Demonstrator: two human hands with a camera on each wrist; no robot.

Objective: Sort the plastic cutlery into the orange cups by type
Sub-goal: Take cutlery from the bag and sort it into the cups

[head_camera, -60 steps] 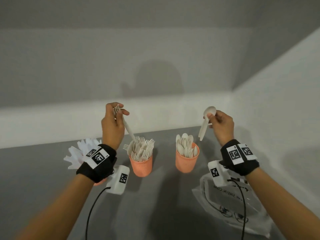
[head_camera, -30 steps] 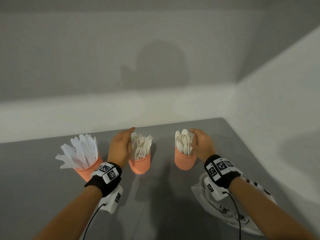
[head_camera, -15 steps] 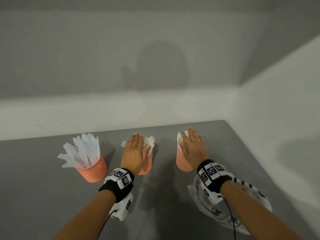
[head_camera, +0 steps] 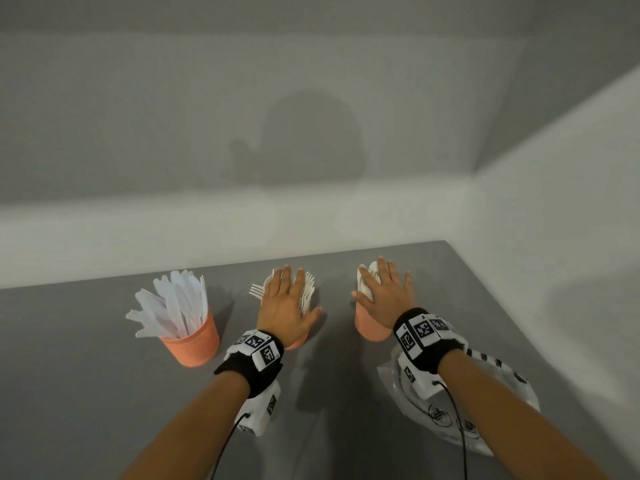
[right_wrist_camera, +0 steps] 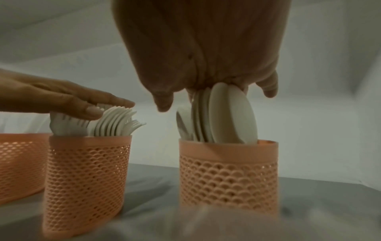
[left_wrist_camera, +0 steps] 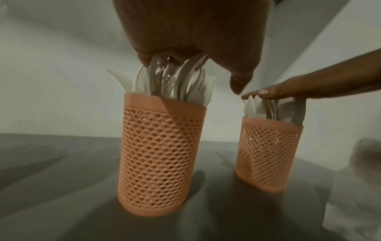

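Three orange mesh cups stand in a row on the grey table. The left cup point(head_camera: 194, 344) holds white knives point(head_camera: 169, 303). My left hand point(head_camera: 282, 303) lies flat, fingers straight, on the tops of the white forks point(left_wrist_camera: 175, 81) in the middle cup point(left_wrist_camera: 158, 156). My right hand point(head_camera: 386, 292) lies flat in the same way on the white spoons point(right_wrist_camera: 224, 117) in the right cup point(right_wrist_camera: 227, 174). Neither hand grips anything.
A clear plastic bag point(head_camera: 485, 407) lies on the table under my right forearm. White walls close the table at the back and on the right. Bare grey table point(head_camera: 69, 375) stretches to the left and front.
Two seconds ago my left hand held a fork and my right a spoon above the cups. Both pieces went into their cups, and both hands now lie flat on the cutlery tops.
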